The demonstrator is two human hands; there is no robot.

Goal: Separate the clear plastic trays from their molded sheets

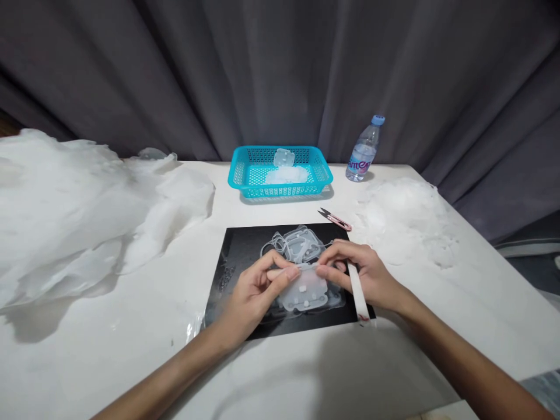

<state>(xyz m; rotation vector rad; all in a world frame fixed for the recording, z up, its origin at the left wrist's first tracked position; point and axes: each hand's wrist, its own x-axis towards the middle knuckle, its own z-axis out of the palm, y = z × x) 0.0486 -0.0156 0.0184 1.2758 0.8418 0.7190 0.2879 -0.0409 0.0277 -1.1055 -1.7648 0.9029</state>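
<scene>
My left hand point(254, 289) and my right hand point(365, 271) pinch the top edge of a translucent, square silicone-like piece point(305, 296) with small raised bumps. It is held above a black mat point(238, 248). A slim white handled tool point(359, 297) rests within my right hand, pointing toward me; its working end is hidden. Just behind my fingers, a similar translucent piece with thin curled trimmings point(300, 242) lies on the mat. More clear material shows under the held piece, partly covered by it.
Pink-handled thread snips point(335, 219) lie behind the mat. A turquoise basket point(236, 181) holds several translucent pieces. A water bottle point(363, 153) stands at the back right. White translucent sheets point(87, 216) are heaped on the left, and a smaller pile point(406, 219) on the right.
</scene>
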